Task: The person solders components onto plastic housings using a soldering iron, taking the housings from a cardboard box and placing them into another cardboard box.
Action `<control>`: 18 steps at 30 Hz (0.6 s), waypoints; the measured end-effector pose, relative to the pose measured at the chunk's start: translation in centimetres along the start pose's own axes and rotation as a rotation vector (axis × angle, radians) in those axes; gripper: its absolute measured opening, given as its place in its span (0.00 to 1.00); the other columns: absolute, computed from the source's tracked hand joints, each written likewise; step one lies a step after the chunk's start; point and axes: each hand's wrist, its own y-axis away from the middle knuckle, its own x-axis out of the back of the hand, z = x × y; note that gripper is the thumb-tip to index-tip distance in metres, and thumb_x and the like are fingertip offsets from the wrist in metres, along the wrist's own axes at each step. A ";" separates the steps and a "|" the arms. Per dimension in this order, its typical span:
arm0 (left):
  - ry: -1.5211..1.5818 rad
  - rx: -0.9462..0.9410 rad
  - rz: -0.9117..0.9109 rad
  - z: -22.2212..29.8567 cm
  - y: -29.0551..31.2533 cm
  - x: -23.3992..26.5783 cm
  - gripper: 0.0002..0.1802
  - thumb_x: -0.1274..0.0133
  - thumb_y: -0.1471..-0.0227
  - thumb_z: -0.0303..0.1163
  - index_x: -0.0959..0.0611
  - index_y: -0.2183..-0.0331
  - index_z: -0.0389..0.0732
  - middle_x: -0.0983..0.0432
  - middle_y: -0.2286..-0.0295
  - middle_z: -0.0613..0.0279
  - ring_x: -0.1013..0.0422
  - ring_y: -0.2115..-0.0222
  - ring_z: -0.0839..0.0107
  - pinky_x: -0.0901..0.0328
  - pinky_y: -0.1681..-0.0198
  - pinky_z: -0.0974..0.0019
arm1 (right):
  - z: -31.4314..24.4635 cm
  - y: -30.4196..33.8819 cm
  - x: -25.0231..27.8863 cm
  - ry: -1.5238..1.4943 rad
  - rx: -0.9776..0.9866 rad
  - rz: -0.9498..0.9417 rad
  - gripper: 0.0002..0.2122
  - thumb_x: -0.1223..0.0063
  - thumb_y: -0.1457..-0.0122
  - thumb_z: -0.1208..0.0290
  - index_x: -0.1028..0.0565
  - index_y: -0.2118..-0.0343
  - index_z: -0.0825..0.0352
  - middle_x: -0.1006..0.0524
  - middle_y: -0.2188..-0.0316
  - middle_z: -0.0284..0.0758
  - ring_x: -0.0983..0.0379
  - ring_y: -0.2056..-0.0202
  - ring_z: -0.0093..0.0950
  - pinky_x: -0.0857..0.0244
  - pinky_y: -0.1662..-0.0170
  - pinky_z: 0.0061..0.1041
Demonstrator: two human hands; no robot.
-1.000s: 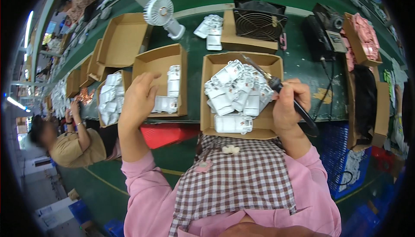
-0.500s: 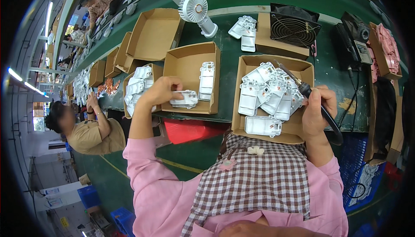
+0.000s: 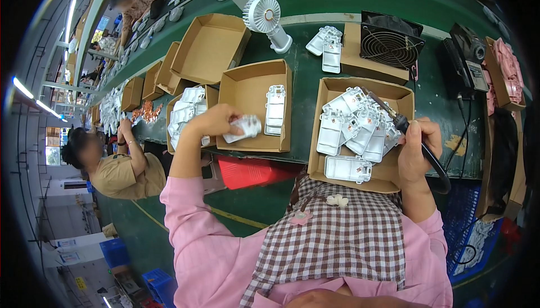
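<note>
My left hand (image 3: 212, 121) is closed on a white plastic casing (image 3: 246, 128), held tilted at the near left of a cardboard box (image 3: 247, 76). Another white casing (image 3: 275, 109) lies upright along that box's right side. In my right hand (image 3: 417, 153) is a soldering iron (image 3: 401, 122), its tip pointing up and left over a second cardboard box (image 3: 401, 95). That box holds a heap of white casings (image 3: 351, 125) with small metal pieces on them. One separate casing (image 3: 344, 168) lies crosswise at its near edge.
A smaller box of white casings (image 3: 188, 105) stands at left. Behind are a white handheld fan (image 3: 263, 16), loose casings (image 3: 331, 49), a black fan (image 3: 391, 41) and a black soldering station (image 3: 464, 60). A red bin (image 3: 253, 172) sits below the table edge. A co-worker (image 3: 121, 164) works at far left.
The casing in my left hand has tilted, its right end rising. The right hand keeps its grip on the soldering iron. The whole view has shifted slightly.
</note>
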 end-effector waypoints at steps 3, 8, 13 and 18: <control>0.635 0.016 0.120 1.8 -0.4 -0.6 0.23 0.40 0.51 0.37 0.23 0.56 0.34 0.22 0.65 0.61 0.28 0.65 0.75 0.33 0.61 0.69 | -0.1 0.0 0.1 0.016 -0.006 0.003 0.05 0.49 0.41 0.78 0.32 0.72 0.67 0.32 0.80 0.29 0.40 0.79 0.16 0.46 0.74 0.16; 0.893 0.084 0.264 5.4 -3.6 -4.3 0.24 0.40 0.50 0.39 0.25 0.57 0.33 0.24 0.66 0.63 0.29 0.67 0.76 0.34 0.62 0.71 | -0.1 -0.1 0.1 0.045 -0.036 -0.002 0.05 0.49 0.41 0.78 0.32 0.72 0.68 0.33 0.81 0.29 0.40 0.79 0.15 0.46 0.75 0.16; 0.936 -0.038 0.507 4.0 -5.5 -7.0 0.24 0.37 0.53 0.35 0.25 0.58 0.32 0.25 0.67 0.61 0.28 0.68 0.75 0.32 0.63 0.71 | -0.3 -0.1 0.0 0.028 -0.018 -0.017 0.05 0.49 0.41 0.78 0.32 0.72 0.67 0.33 0.81 0.29 0.40 0.80 0.15 0.47 0.75 0.16; 1.090 -0.073 0.415 6.4 -5.0 -7.0 0.26 0.37 0.54 0.31 0.26 0.55 0.29 0.24 0.64 0.57 0.28 0.66 0.74 0.33 0.62 0.71 | -0.1 -0.2 -0.1 0.037 -0.020 0.000 0.05 0.49 0.41 0.78 0.32 0.72 0.67 0.33 0.81 0.29 0.40 0.80 0.15 0.47 0.75 0.16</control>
